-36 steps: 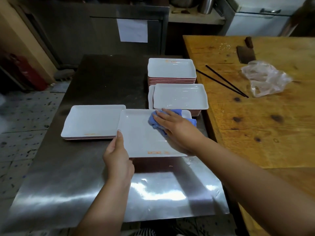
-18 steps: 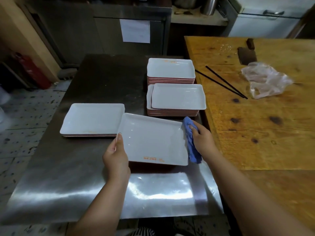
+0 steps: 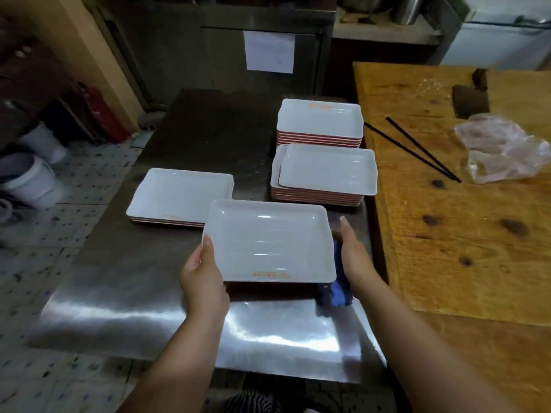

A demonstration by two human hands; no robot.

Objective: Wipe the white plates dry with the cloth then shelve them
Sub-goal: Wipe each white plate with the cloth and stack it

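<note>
Mid-frame, the left hand (image 3: 205,272) grips the white plate (image 3: 269,242) by its edge; the right hand (image 3: 353,254) holds the opposite edge with the blue cloth (image 3: 338,290) (bunched beneath). Wiping looks finished; next, stacking it.

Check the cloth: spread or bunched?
Bunched. The blue cloth is crumpled between the right hand and the held plate, hanging below the plate's right edge.

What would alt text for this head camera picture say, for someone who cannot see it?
Two hands hold a white plate above a steel table: the left hand grips its left edge, the right hand its right edge with a blue cloth. Three stacks of plates sit behind.
</note>
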